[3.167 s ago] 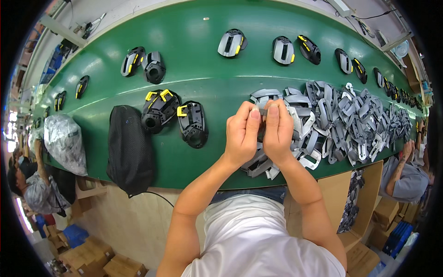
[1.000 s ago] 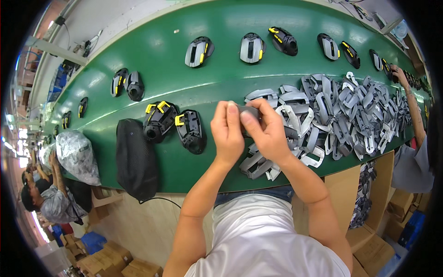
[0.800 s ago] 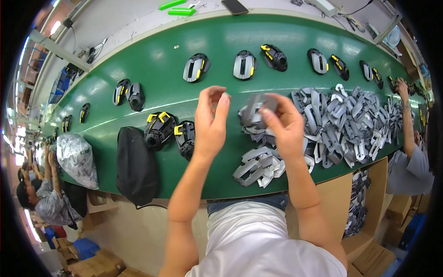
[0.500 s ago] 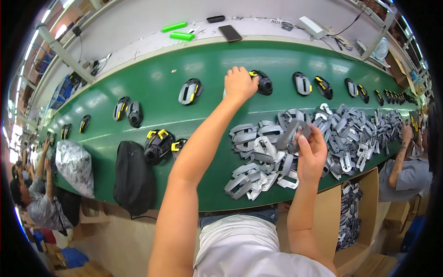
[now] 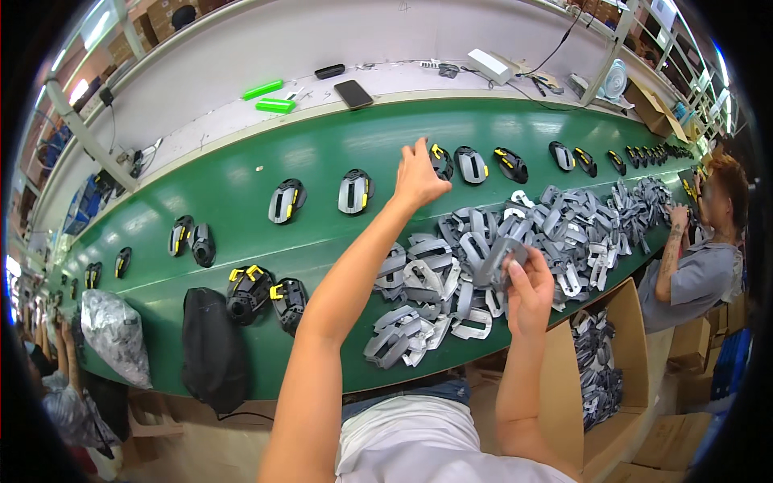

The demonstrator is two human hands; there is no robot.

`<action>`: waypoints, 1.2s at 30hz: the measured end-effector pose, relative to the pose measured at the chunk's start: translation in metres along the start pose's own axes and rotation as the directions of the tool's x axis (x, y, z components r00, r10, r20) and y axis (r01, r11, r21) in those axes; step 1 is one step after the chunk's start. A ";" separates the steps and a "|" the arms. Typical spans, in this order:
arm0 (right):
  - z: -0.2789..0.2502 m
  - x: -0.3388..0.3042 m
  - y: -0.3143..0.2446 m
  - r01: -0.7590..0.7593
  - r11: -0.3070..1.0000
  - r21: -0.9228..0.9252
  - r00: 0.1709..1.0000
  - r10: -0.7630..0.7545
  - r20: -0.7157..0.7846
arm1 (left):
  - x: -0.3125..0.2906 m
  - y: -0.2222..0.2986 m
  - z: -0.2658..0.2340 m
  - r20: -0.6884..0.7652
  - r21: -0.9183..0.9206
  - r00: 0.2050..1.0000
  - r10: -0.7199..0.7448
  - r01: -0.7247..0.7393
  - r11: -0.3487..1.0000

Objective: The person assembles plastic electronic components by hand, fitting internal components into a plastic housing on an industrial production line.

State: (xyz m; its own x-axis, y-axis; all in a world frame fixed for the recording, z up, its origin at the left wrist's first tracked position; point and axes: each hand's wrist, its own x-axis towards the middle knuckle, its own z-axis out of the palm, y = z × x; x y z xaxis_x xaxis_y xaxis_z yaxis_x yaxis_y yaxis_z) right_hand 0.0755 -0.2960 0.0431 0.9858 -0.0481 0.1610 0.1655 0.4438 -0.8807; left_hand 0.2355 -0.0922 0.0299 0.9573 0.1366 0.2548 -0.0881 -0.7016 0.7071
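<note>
Up at twelve o'clock, the left hand [image 5: 419,175] is reaching with loosely spread fingers, touching a black-and-yellow mouse shell [image 5: 440,160] on the green table [image 5: 322,153]. Its palm is hiding part of that shell. The right hand [image 5: 527,290] is pinching a grey curved plastic cover [image 5: 506,259] over the grey pile [image 5: 451,282].

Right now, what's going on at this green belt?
A person's left hand reaches across the green conveyor belt to a black and yellow mouse shell in the passing row. The right hand holds a grey plastic part over the heap of grey parts. Another worker's hand picks at the heap's far end.
</note>
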 end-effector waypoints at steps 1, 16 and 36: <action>0.006 0.005 0.005 -0.012 1.000 -0.009 0.999 0.012 0.050 | -0.009 0.002 -0.010 0.010 -0.097 0.997 -0.075 0.076 0.992; 0.110 0.013 0.061 0.025 0.979 -0.203 0.924 0.055 0.378 | -0.184 -0.036 -0.089 -0.002 -0.760 0.999 0.054 -0.036 0.649; 0.107 0.004 0.087 -0.219 0.954 -0.206 0.780 0.298 0.551 | -0.196 -0.046 -0.083 -0.316 -0.695 0.933 -0.172 -0.104 0.712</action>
State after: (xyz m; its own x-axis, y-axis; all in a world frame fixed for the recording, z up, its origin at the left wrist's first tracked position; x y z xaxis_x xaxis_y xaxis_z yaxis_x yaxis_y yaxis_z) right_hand 0.0912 -0.1616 0.0147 0.8020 0.5875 0.1084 -0.0518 0.2491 -0.9671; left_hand 0.0295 -0.0289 0.0026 0.8214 0.4693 0.3242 -0.3532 -0.0279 0.9351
